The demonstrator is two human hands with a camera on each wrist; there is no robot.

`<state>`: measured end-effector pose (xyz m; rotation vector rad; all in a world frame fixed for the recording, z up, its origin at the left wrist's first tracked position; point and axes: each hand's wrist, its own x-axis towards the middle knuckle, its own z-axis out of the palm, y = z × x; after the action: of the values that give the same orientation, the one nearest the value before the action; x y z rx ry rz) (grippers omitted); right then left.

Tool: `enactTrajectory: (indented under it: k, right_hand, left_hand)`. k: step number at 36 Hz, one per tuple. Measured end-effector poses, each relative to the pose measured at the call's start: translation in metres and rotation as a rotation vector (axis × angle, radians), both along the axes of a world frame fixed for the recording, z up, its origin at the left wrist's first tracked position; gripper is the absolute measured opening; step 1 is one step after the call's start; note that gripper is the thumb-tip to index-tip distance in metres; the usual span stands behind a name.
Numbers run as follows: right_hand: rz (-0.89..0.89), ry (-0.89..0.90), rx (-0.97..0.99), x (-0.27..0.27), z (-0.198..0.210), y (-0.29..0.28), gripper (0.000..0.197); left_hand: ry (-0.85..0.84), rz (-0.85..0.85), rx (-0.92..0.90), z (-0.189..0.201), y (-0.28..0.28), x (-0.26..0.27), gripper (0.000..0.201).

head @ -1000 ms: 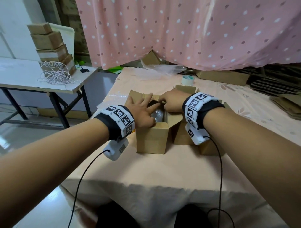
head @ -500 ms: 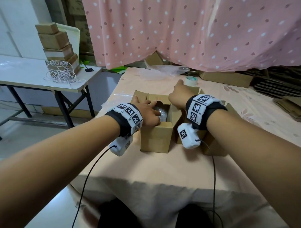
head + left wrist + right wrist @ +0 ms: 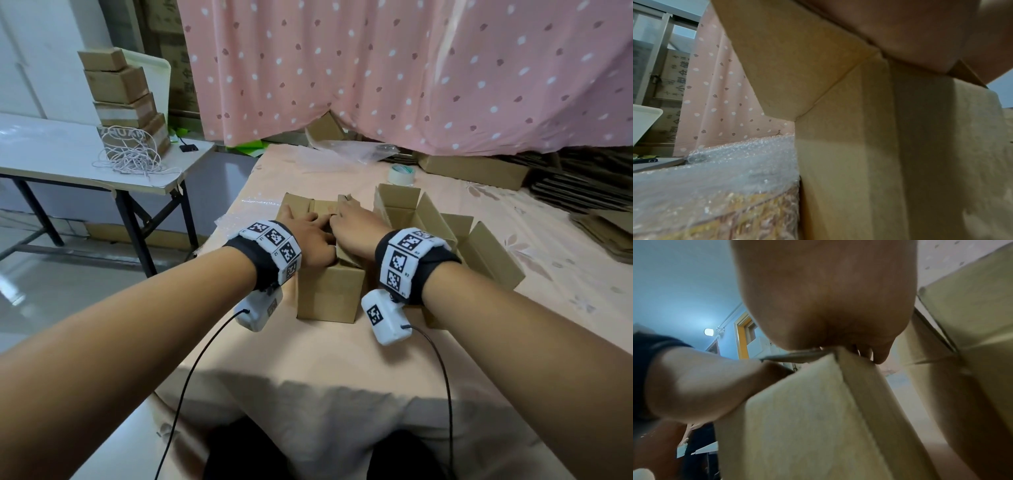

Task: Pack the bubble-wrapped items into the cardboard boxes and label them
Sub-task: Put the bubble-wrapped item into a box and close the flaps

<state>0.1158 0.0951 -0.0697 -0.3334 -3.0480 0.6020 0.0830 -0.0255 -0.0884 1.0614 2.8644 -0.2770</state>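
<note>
Both forearms reach over the table's (image 3: pixel 342 359) near edge. The left hand (image 3: pixel 310 240) and right hand (image 3: pixel 356 233) lie flat, fingers straight, pressing the box (image 3: pixel 329 294) flaps down. An open box (image 3: pixel 424 219) stands just right; tape roll (image 3: pixel 400 174) beyond; bubble wrap (image 3: pixel 719 162) left.

Both hands (image 3: pixel 337 236) lie on the near box (image 3: pixel 329 291), blocking its top. An open box (image 3: pixel 428 219) stands just right of it, flaps raised. Bubble wrap (image 3: pixel 239 219) lies to the left. A tape roll (image 3: pixel 401 174) sits beyond. The tablecloth (image 3: pixel 291 346) in front lies bare.
</note>
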Motion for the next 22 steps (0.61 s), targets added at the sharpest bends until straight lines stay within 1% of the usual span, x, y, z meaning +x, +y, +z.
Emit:
enactTrajectory:
  k: [3, 6, 9, 12, 14, 16, 19, 22]
  right_hand:
    - [0.037, 0.017, -0.016, 0.001, -0.010, -0.001, 0.056]
    - [0.057, 0.045, -0.022, -0.003, -0.023, -0.004, 0.058]
    - [0.039, 0.066, -0.001, -0.004, -0.030, -0.004, 0.058]
    - [0.048, 0.090, 0.026, -0.004, -0.032, -0.001, 0.056]
    - [0.067, 0.086, 0.051, -0.004, -0.033, 0.000, 0.057]
    - [0.057, 0.084, 0.061, -0.002, -0.034, 0.000, 0.056]
    - [0.036, 0.073, 0.060, 0.000, -0.033, -0.002, 0.055]
    - [0.040, 0.039, 0.067, 0.002, -0.030, -0.003, 0.057]
  left_hand:
    - [-0.023, 0.002, 0.016, 0.002, -0.002, 0.002, 0.061]
    - [-0.064, 0.000, 0.106, 0.002, -0.006, 0.003, 0.060]
    - [-0.050, -0.012, 0.154, 0.001, -0.007, 0.005, 0.061]
    - [-0.013, 0.006, 0.191, 0.001, -0.005, 0.005, 0.048]
    - [0.009, 0.031, 0.285, 0.002, -0.006, 0.006, 0.042]
    - [0.023, 0.089, 0.408, 0.003, -0.008, 0.005, 0.045]
    - [0.104, 0.254, 0.546, 0.003, -0.012, 0.000, 0.053]
    - [0.148, 0.428, 0.585, 0.008, -0.019, -0.006, 0.062]
